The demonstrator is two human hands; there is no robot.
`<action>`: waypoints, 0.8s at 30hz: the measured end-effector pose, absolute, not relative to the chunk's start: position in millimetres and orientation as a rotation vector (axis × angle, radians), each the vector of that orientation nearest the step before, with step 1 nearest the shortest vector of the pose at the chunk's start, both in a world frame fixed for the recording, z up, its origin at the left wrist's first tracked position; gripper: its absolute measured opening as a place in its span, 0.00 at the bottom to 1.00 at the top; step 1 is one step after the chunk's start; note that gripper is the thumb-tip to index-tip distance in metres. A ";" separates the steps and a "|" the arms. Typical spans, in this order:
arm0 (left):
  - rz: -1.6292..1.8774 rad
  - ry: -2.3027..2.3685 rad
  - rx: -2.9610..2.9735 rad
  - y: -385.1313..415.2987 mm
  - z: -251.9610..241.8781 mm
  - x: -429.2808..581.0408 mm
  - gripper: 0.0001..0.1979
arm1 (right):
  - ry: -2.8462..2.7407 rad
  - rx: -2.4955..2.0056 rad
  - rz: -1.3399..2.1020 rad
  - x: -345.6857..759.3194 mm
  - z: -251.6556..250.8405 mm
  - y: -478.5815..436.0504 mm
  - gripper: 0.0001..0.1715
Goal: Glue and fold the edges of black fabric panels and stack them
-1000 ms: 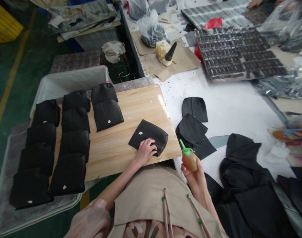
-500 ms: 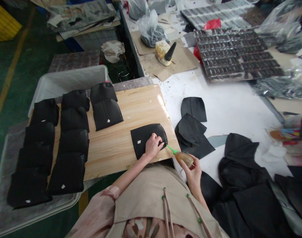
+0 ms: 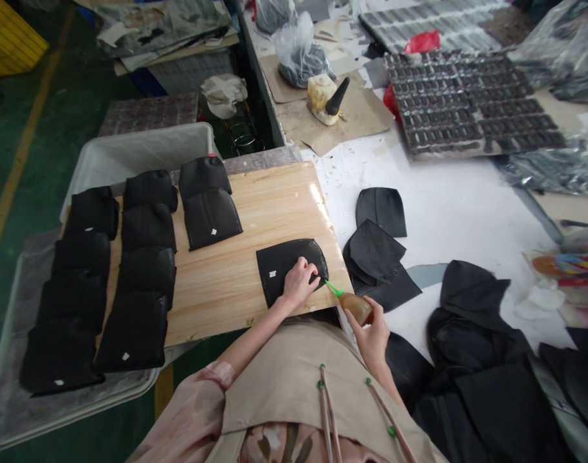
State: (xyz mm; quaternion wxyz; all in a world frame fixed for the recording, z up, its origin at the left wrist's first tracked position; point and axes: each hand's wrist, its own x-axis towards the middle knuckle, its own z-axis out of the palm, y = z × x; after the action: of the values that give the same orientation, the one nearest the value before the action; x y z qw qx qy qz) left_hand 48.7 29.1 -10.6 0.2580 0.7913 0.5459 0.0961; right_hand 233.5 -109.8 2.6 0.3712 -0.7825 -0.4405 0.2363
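Observation:
A flat black leather-like piece with a small white tag lies on the wood-grain board. My left hand rests on this piece, its fingers bent and closed at the right edge. In my right hand is a squeeze bottle of brownish liquid, held tilted. Its thin green nozzle points left, with the tip at the edge of the black piece beside my left fingertips. Whether liquid is coming out is too small to tell.
Several similar black pieces lie in overlapping columns on the board's left side, above a pale plastic bin. Loose black panels and a dark pile are to the right. A stained pot and a tray of small dark parts stand farther back.
The bottle has tipped slightly in my right hand, its body now more level and the nozzle still at the piece's edge. My left hand stays in place; the whole view has shifted a little.

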 end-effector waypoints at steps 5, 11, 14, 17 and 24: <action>0.234 1.465 2.116 31.0 -10.8 46.7 0.05 | -1.374 -1.980 0.463 230.0 12.3 -110.7 0.30; 0.282 1.469 2.120 28.2 -13.3 47.6 0.05 | -1.361 -2.024 0.408 229.3 15.1 -109.8 0.30; 0.276 1.472 2.116 28.2 -12.6 47.8 0.05 | -1.365 -2.012 0.432 228.8 14.6 -109.4 0.30; 0.258 1.452 2.099 31.2 -9.8 45.7 0.06 | -1.402 -1.980 0.478 227.5 14.0 -109.9 0.30; 0.243 1.312 2.031 39.9 -6.4 32.6 0.07 | -1.404 -2.001 0.510 225.9 15.8 -111.3 0.31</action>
State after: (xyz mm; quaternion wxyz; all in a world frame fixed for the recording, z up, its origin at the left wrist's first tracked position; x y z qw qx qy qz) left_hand 32.6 39.9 -6.4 0.3483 0.7835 0.5060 0.0938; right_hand 225.9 -111.3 15.8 0.3166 -0.7601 -0.5334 0.1936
